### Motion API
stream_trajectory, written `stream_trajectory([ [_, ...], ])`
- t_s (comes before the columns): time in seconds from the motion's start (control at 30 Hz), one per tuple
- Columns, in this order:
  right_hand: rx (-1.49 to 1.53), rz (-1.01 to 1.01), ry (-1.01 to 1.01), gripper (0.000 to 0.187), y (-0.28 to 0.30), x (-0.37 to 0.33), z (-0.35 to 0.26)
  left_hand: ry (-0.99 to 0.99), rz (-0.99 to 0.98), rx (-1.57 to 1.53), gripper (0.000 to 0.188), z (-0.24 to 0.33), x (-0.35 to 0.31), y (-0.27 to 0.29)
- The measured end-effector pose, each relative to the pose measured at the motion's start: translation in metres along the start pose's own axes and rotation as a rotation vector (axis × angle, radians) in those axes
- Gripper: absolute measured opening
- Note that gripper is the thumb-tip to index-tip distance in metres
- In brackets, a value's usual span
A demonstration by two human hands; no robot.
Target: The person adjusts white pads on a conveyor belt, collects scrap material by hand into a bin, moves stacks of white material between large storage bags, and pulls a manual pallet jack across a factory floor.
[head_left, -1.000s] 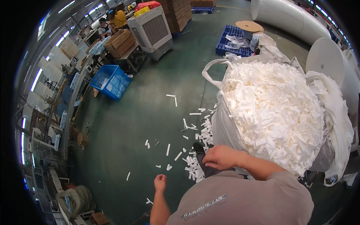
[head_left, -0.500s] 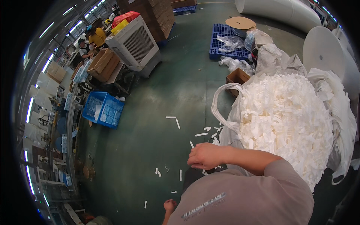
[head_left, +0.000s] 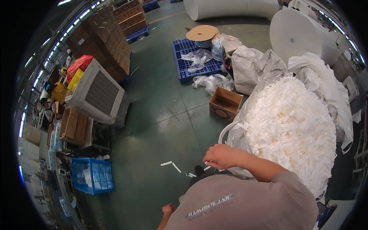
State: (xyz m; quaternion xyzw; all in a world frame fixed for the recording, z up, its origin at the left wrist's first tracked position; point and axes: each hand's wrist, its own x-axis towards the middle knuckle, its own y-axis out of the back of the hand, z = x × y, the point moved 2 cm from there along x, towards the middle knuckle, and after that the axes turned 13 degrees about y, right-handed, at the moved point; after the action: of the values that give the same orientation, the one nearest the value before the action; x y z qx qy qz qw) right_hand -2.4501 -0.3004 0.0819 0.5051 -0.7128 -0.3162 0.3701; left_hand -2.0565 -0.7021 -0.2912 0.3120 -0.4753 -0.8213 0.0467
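Observation:
My right hand [head_left: 220,156] is raised in front of my body, its fingers curled downward, beside a large bag [head_left: 242,135] of pale woven-looking material. A small white spot shows by its fingertips; I cannot tell whether it is held or lies on the floor behind. The bag is heaped with crumpled white strips [head_left: 291,126], and its strap loop [head_left: 224,132] stands just beyond the hand. Low at my left side hangs my left hand [head_left: 168,209], loosely closed, with nothing seen in it. White scraps [head_left: 176,167] lie scattered on the green floor ahead of me.
A printed cardboard box [head_left: 225,104] stands beyond the bag, near a blue pallet [head_left: 182,71] with plastic film and a round brown disc [head_left: 202,33]. White rolls [head_left: 293,36] lie far right. At left are a blue crate [head_left: 92,176], an air cooler [head_left: 97,94] and stacked cartons [head_left: 101,42].
I have moved forward: the pallet, cardboard box and blue crate appear lower and closer, and fewer floor scraps show. Both hands keep much the same pose.

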Motion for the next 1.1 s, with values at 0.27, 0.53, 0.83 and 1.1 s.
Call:
stream_trajectory([
  [0.27,0.041,0.215,-0.262,0.017,0.044,0.037,0.102,0.327,-0.076,-0.77,0.017,0.162,0.311,0.179],
  [0.53,0.074,0.212,-0.229,0.018,0.087,0.112,0.275,0.05,-0.205,-0.467,0.023,0.301,0.47,0.215],
  [0.83,0.079,0.146,-0.202,0.02,0.183,0.181,0.443,0.621,-0.233,-0.36,0.017,0.326,0.528,0.294],
  [1.1,0.036,0.021,-0.69,0.021,0.234,0.149,0.592,0.346,-0.344,-0.39,0.017,0.339,0.7,0.251],
])
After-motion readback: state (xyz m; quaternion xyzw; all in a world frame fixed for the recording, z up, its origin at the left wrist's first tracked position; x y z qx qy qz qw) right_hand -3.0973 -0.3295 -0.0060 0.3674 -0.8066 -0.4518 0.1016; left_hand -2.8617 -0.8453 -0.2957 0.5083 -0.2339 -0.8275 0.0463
